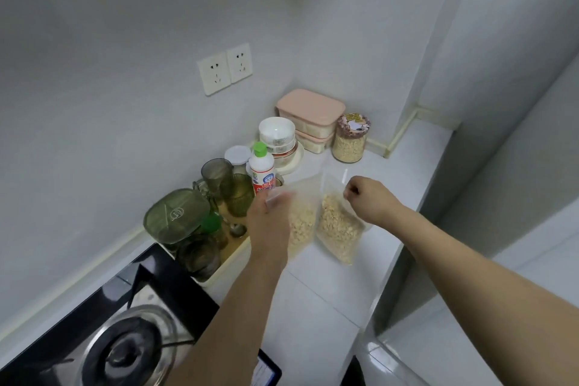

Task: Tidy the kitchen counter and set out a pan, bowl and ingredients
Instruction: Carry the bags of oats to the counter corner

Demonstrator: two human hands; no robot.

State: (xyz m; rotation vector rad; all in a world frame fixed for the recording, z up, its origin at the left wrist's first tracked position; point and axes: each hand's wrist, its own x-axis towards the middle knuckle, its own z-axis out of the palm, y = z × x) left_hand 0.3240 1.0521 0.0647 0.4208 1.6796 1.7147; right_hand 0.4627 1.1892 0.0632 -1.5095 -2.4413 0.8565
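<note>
Lying nearest, at the bottom left, a round steel gas burner point(131, 351) is sitting in a black glass hob, with a dark blue-edged tablet-like object point(266, 370) showing just beside it at the bottom edge. Both bare forearms are reaching forward over the white tiled counter point(326, 298). The left hand point(271, 222) is blurred and is covering the top of a clear plastic bag of pale oat flakes point(300, 226); whether its fingers are gripping the bag cannot be told. The right hand point(366, 197) is pinching the upper edge of a second clear plastic bag of oat flakes point(338, 229), which is standing just beside the first. Left of the bags, a cream tray point(233, 257) is holding green translucent glassware and a white bottle with a green cap point(261, 172). Farther back, stacked white bowls point(277, 138), a glass jar of oats point(349, 142) and pink-lidded boxes point(311, 114) are standing in the corner, below two white wall sockets point(225, 69).
</note>
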